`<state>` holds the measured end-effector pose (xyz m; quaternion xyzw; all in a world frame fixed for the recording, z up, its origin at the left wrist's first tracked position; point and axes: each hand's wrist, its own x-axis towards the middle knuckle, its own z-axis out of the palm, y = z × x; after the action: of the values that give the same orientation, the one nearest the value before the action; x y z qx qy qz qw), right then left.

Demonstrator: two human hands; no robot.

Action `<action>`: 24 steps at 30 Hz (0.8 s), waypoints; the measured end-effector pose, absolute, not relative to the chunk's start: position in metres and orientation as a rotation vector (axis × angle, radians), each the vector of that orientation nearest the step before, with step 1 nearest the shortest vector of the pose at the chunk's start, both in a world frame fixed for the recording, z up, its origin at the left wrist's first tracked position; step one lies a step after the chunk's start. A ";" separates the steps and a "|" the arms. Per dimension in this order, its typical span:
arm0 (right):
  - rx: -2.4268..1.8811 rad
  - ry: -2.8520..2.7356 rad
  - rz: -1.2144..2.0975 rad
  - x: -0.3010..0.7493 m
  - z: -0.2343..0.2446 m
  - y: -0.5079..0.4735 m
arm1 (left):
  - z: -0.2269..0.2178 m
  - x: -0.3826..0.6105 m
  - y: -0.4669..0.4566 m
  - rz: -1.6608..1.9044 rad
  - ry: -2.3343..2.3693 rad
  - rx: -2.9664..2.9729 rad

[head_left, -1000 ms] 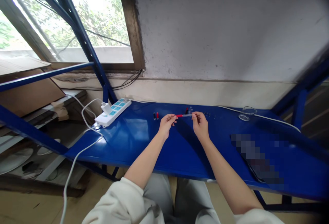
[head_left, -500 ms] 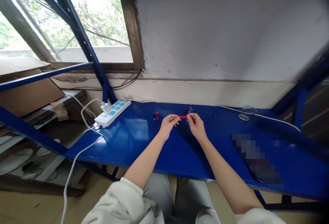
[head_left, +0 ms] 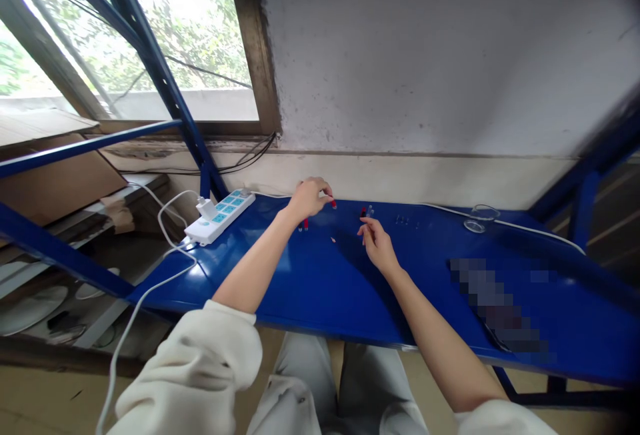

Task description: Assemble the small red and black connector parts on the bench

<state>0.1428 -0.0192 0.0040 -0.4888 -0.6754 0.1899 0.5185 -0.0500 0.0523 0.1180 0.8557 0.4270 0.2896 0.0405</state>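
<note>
My left hand [head_left: 309,199] is raised over the far part of the blue table, its fingers pinching a small red tube-like piece [head_left: 333,203]. Just below it on the tabletop, a short red piece [head_left: 306,224] lies beside another small piece, partly covered by the hand. My right hand [head_left: 379,244] hovers to the right with its fingers loosely apart and nothing visible in them. Behind its fingertips lie a red-and-black piece [head_left: 363,212] and small clear pieces [head_left: 371,211]. A tiny pale-and-reddish bit [head_left: 333,240] sits on the table between my hands.
A white power strip [head_left: 220,216] with a plugged-in adapter and cable stands at the left. Several tiny clear parts [head_left: 403,220] lie right of centre. A clear round container [head_left: 475,226] stands near the wall, and a blurred dark flat object [head_left: 493,302] lies at the right.
My hands have come apart. The left has moved up and left with a red piece, while the right stays near its place, off the red tube. A tiny bit now shows on the table.
</note>
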 end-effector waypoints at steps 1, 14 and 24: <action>-1.180 -1.631 0.457 0.144 0.003 -0.019 | 0.117 -0.055 0.057 0.793 1.370 2.654; -1.219 -1.723 0.468 0.143 -0.002 -0.015 | 0.063 -0.079 0.069 0.630 1.547 2.485; -1.230 -1.735 0.456 0.143 -0.001 -0.016 | 0.061 -0.081 0.070 0.578 1.595 2.546</action>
<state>0.1432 -0.0158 -0.0006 -0.5006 -0.7064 0.1858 0.4646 -0.0806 0.0702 0.0605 0.8315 0.5208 0.1889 0.0413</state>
